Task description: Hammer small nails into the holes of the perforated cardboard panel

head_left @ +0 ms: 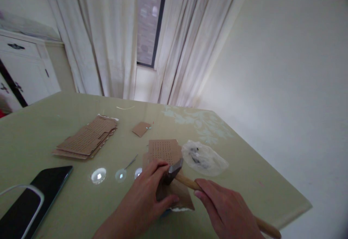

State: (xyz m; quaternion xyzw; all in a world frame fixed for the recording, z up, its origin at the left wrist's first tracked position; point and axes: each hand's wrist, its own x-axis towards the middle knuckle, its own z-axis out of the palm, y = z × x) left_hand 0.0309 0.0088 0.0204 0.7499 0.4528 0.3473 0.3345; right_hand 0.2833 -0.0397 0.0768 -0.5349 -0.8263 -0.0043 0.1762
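My right hand (225,210) is closed around the wooden handle of a hammer (187,182), whose metal head rests low over a piece of perforated cardboard (165,151). My left hand (148,195) grips the near part of that cardboard, thumb under and fingers curled over it, right beside the hammer head. What lies under the head is hidden by my fingers.
A stack of perforated cardboard sheets (87,139) and a small cardboard scrap (141,128) lie farther back on the green table (54,123). A clear plastic bag with small dark parts (203,157) is at the right, a thin metal pin (131,163) in the middle, a dark tablet (35,195) at the near left.
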